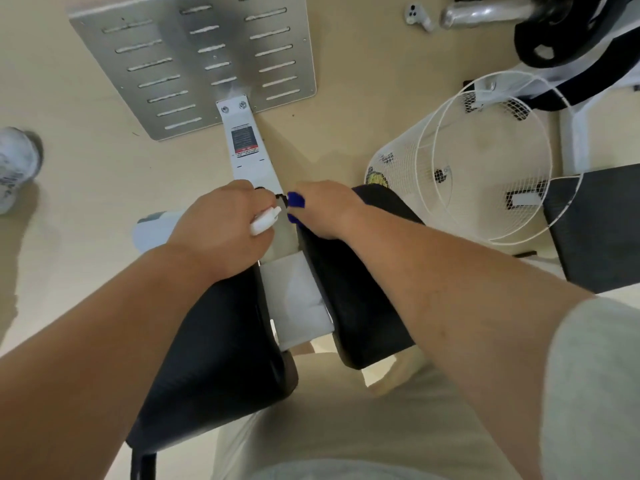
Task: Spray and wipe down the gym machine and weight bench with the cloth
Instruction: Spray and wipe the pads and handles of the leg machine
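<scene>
My left hand [221, 230] is closed around a white spray bottle [265, 220], whose nozzle points right toward the machine's white centre beam [249, 147]. My right hand [325, 209] grips a blue cloth [296, 202], of which only small bits show past my fingers, at the front end of the right black pad [360, 299]. The left black pad [214, 348] lies under my left forearm. Between the pads runs the white frame [298, 292]. The beam leads up to a slotted grey metal footplate [201, 60].
A white wire basket [485, 157] lies on its side at the right, beside a dark bench pad [602, 223]. Black weight plates [568, 32] and a chrome bar [485, 13] sit top right, near a white controller [417, 15]. Another person's shoe [15, 164] stands at the left edge.
</scene>
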